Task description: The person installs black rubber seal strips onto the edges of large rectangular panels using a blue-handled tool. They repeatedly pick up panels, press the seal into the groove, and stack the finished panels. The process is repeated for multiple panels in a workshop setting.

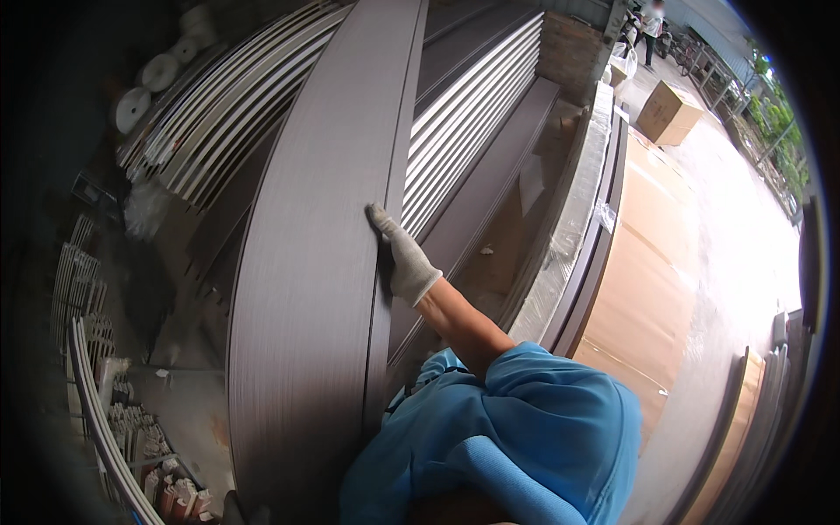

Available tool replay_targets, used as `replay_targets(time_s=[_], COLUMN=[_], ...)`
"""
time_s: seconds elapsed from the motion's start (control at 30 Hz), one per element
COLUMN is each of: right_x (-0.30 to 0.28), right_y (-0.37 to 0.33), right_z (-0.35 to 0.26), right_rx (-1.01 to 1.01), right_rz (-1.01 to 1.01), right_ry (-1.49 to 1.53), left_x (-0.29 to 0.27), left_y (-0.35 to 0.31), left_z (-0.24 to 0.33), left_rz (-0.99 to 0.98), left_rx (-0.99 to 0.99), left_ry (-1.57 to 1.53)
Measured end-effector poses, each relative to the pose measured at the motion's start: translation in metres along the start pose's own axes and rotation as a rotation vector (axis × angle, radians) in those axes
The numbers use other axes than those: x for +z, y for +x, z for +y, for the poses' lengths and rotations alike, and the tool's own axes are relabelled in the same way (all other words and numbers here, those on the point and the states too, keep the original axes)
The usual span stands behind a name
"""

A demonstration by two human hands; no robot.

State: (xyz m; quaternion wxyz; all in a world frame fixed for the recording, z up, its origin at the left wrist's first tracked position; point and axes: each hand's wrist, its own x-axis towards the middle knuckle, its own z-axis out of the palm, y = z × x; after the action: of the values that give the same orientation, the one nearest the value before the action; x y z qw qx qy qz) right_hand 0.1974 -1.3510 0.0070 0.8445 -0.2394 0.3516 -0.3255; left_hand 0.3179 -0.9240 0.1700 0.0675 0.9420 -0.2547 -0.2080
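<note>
A long grey-brown board [306, 236] with a fine lengthwise grain runs from the lower edge up to the top of the view. My right hand [408, 259], in a pale knitted glove, grips its right edge. The thumb lies on the board's face, and the other fingers are hidden behind the edge. My left hand cannot be made out. At the lower edge, beside the board's left side, is a small dark shape [233, 507] too dim to name.
Behind the board, white-edged stacked strips [477, 118] and another brown board [490, 188] lie lengthwise. Curved-looking long strips [236, 96] fill the upper left. Cut pieces [171, 481] stand lower left. Rightward are wrapped stock [569, 227], cardboard [647, 262], a carton [669, 114] and a distant person [651, 31].
</note>
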Motion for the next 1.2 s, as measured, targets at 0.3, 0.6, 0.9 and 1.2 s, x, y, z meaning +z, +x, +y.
replay_targets(time_s=[0.3,0.6,0.9,1.2], right_x=[-0.073,-0.220,-0.440,-0.489], right_y=[0.021,0.093,0.209,0.255], right_z=[-0.034,-0.111,-0.220,-0.249], right_rx=[-0.080,-0.109,-0.217,-0.084], right_rz=[0.090,0.134,0.578,0.736], right_ry=[0.058,0.326,0.235,0.153], left_x=[-0.003,0.083,0.217,0.250], left_y=[0.072,0.172,0.265,0.304], left_z=[0.060,0.205,0.438,0.519], left_rz=[-0.084,0.074,-0.161,-0.298], left_rx=[0.261,0.571,0.529,0.414], left_ry=[0.062,-0.055,0.105,0.119])
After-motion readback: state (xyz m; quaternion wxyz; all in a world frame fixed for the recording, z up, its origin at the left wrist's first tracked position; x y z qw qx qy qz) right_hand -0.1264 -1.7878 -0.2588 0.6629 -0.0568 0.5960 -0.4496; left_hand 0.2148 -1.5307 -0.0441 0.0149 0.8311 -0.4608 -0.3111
